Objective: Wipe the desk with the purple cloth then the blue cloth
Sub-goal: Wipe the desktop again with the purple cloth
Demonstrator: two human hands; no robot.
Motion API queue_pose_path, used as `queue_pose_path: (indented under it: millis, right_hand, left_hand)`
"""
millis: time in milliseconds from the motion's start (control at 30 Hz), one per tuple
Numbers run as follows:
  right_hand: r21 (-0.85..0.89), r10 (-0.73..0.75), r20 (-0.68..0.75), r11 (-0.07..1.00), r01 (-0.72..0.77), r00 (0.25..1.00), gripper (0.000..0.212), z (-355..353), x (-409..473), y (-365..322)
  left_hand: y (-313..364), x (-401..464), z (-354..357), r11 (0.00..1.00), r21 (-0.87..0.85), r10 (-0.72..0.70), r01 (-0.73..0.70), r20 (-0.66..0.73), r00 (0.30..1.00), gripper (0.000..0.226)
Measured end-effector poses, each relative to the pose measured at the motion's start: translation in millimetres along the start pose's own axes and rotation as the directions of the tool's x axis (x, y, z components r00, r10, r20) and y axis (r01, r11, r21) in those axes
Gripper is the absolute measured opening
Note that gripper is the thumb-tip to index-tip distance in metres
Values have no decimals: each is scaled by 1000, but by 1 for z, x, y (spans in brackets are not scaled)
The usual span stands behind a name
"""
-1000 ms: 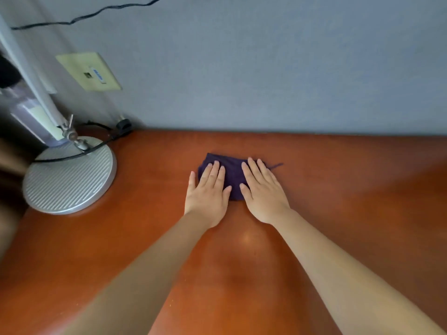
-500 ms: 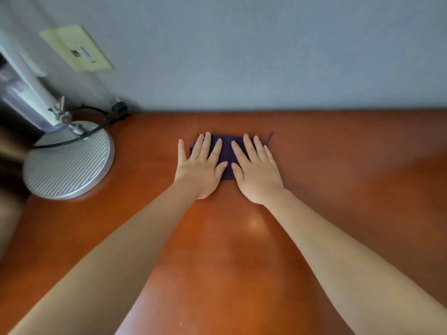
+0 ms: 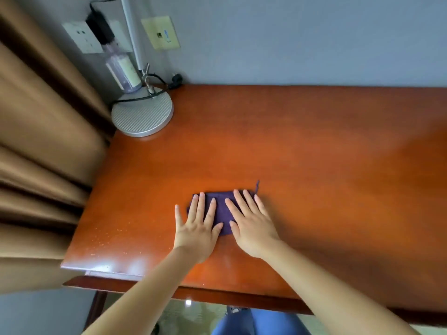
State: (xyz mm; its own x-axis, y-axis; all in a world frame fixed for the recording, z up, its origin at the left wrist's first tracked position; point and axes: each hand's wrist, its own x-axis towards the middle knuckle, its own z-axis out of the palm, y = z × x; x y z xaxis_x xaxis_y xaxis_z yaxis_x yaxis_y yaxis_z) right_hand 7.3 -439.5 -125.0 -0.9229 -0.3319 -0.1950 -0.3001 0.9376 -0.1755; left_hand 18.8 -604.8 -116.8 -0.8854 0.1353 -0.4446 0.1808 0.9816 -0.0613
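A folded purple cloth [image 3: 220,209] lies flat on the reddish-brown desk [image 3: 314,153], a loose thread sticking out at its far right corner. My left hand [image 3: 197,228] presses on its left part with straight, spread fingers. My right hand [image 3: 251,221] lies flat on its right part, fingers straight too. Both palms cover the near half of the cloth. No blue cloth is in view.
A round silver lamp base [image 3: 142,114] with its pole and a black cable stands at the desk's back left corner, with a clear bottle [image 3: 123,71] behind it. Brown curtains [image 3: 43,141] hang at the left. The desk's front edge [image 3: 169,286] runs below my forearms.
Both hands have drawn the purple cloth back from near the wall toward the desk's front edge, and the camera view has pulled back with them.
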Motion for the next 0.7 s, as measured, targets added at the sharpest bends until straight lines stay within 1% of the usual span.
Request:
queue_pose_path:
  millis: [33, 100, 133, 167, 200, 233, 267, 333, 400, 500, 600, 700]
  right_hand:
    - [3, -3, -10, 1000, 3, 1000, 57, 8, -19, -7]
    - [51, -6, 18, 999, 5, 1000, 57, 18, -49, -24]
    - [82, 0, 32, 997, -2, 1000, 56, 23, -56, -32]
    - [102, 29, 9, 994, -29, 1000, 56, 23, -57, -37]
    - [122, 66, -24, 991, -62, 998, 59, 21, -50, -40]
    - [144, 96, -22, 985, -92, 995, 65, 18, -40, -40]
    - [151, 96, -27, 984, -91, 995, 68, 16, -29, -37]
    - [141, 59, 6, 988, -59, 998, 61, 9, -1, -24]
    - [121, 49, 20, 991, -51, 999, 56, 1, 23, -17]
    - [81, 36, 42, 996, -39, 998, 57, -1, 40, -14]
    - [98, 67, 21, 993, -69, 997, 56, 11, 24, -25]
    - [134, 69, -9, 989, -67, 998, 58, 26, -17, -40]
  left_hand:
    - [4, -16, 9, 1000, -28, 5, -5, 14, 1000, 86]
    - [9, -40, 26, 996, -89, 14, -12, 25, 1000, 78]
    - [10, -44, 29, 993, -117, 20, -19, 9, 1000, 72]
    - [9, -42, 26, 995, -95, 32, -34, -27, 999, 70]
    - [6, -36, 18, 996, -77, 38, -40, -31, 999, 70]
    - [2, -25, 13, 997, -58, 54, -59, -88, 995, 68]
    - [-3, -13, 10, 997, -41, 67, -72, -107, 992, 64]
    - [-14, 13, -4, 998, -35, 51, -54, -99, 994, 57]
    - [-22, 37, -13, 998, -45, 40, -43, -76, 996, 55]
    - [-26, 46, -16, 998, -48, 38, -41, -66, 997, 56]
    - [-22, 27, -4, 997, -72, 18, -23, -74, 997, 55]
    - [-22, -9, 23, 995, -66, 62, -72, -144, 988, 60]
